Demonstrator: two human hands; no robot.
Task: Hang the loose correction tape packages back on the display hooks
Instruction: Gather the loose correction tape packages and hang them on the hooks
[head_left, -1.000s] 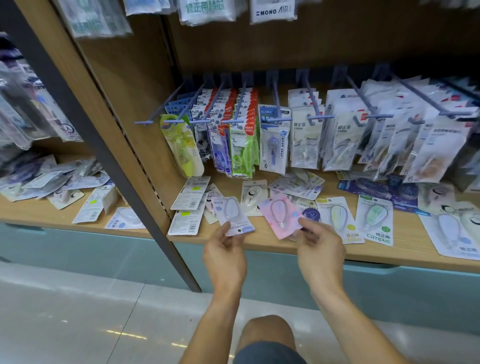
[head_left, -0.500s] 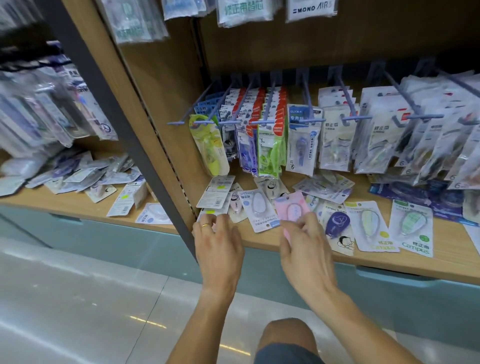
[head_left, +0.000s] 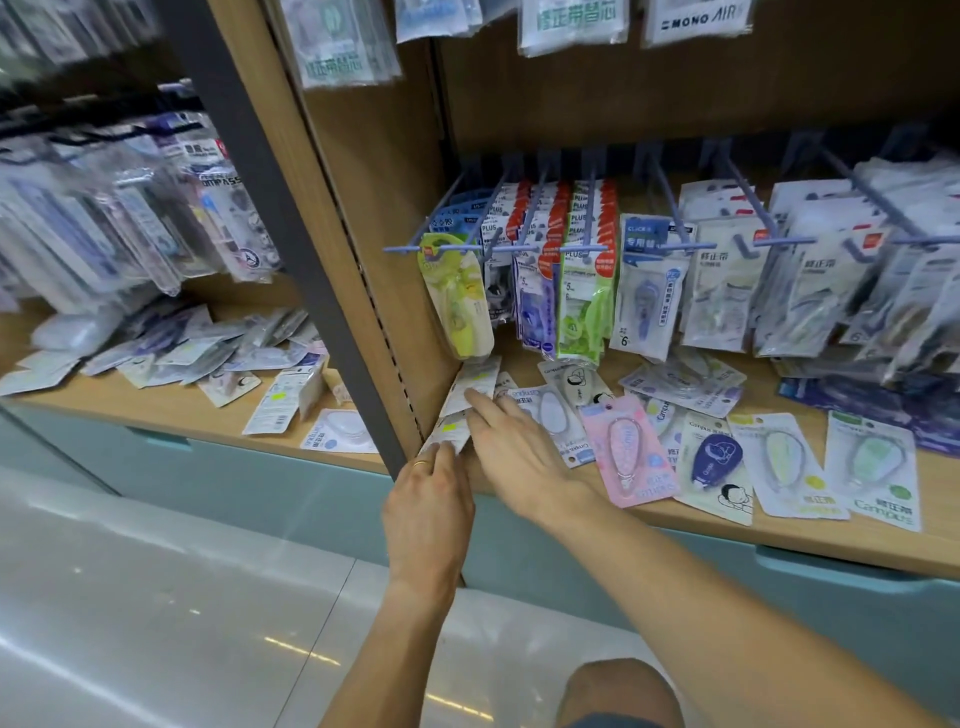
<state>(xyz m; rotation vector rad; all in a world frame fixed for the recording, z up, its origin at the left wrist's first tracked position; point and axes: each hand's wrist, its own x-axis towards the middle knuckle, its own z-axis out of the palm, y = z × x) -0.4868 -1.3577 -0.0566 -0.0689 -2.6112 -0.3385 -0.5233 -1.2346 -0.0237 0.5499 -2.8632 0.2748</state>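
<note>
Loose correction tape packages lie flat on the wooden shelf (head_left: 779, 535). A pink package (head_left: 631, 452) and a white one with a purple oval (head_left: 550, 421) rest there, free of my hands. Two white back-side-up packages sit against the shelf's left wall. My right hand (head_left: 511, 447) reaches left with straight fingers, and its fingertip touches the upper one (head_left: 475, 382). My left hand (head_left: 428, 499), wearing a ring, touches the lower one (head_left: 449, 434) at the shelf's front edge. Blue display hooks (head_left: 587, 218) above carry hanging packs, and a yellow pack (head_left: 460, 306) hangs on the leftmost hook.
A dark metal upright (head_left: 291, 234) and a wooden side panel (head_left: 374, 208) divide this bay from the left bay, where more loose packs (head_left: 218, 358) lie. Further loose packages (head_left: 872, 467) spread right along the shelf. A teal drawer front (head_left: 779, 597) sits below it.
The pink package has left my right hand and lies on the shelf. Both hands have shifted left to the white packages by the side panel. The view has swung left.
</note>
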